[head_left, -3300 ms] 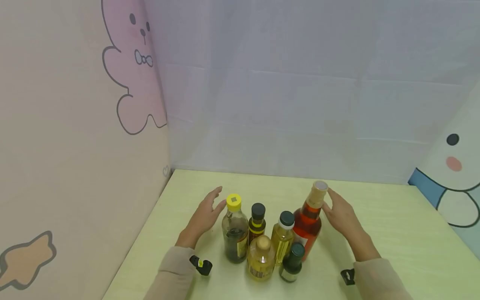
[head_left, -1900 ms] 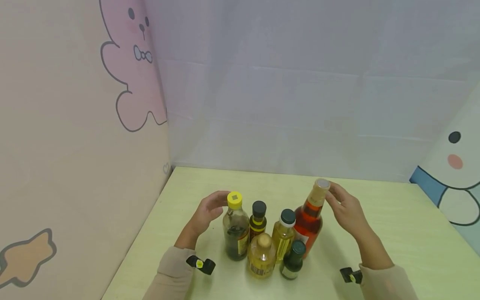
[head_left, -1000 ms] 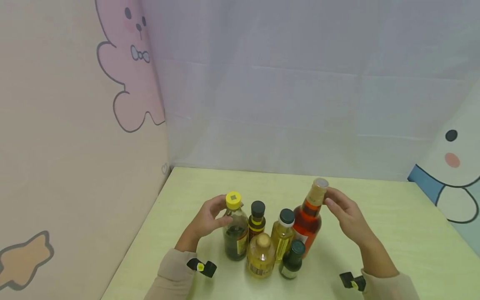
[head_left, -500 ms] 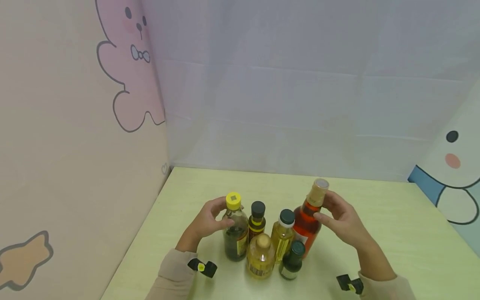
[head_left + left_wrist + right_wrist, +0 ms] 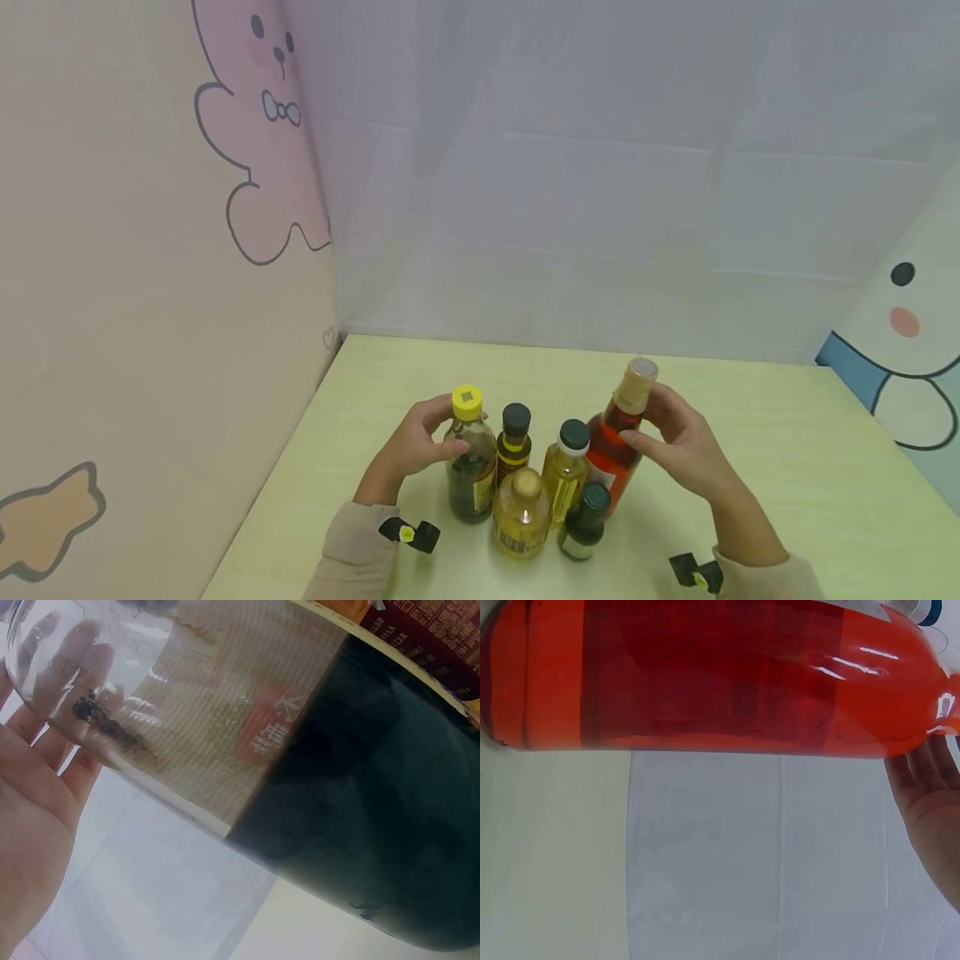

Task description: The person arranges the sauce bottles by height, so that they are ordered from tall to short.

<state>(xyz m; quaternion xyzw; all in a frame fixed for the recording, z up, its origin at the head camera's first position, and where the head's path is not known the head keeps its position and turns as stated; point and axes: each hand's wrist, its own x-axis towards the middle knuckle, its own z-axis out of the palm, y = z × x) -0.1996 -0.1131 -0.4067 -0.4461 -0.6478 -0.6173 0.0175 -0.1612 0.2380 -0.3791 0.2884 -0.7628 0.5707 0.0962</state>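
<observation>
— Left of the cluster, lower centre of the head view?
— Left hand [image 5: 415, 443] curled round the shoulder of the clear glass bottle of dark sauce with the yellow cap [image 5: 470, 458], thumb on the near side, fingers behind. Open and merely alongside a few seconds ago; closed on it since about a second back. Seen from the left wrist, palm [image 5: 30, 825] against the glass [image 5: 300, 765], fingertips visible through it.

— Middle of the cluster?
— Untouched on the pale green desk [image 5: 787, 467]: small dark bottle with black cap and yellow band [image 5: 514, 442], squat round bottle of golden oil [image 5: 522, 515] in front, slim yellow-oil bottle with dark green cap [image 5: 567, 468], small dark green bottle [image 5: 586, 523] at lower right.

— Right side?
— Right hand [image 5: 678, 446] now wrapped round the upper body of the tall red-liquid bottle with the tan cap [image 5: 619, 433]; only fingertips at the neck a second ago, thumb across the front now. Red glass [image 5: 705, 675] filling the top of the right wrist view, fingers [image 5: 926, 776] at its edge.

— Meaning?
— Likely both grips just settled, outer two bottles ready for lifting; both apparently on the desk, not yet raised.
</observation>
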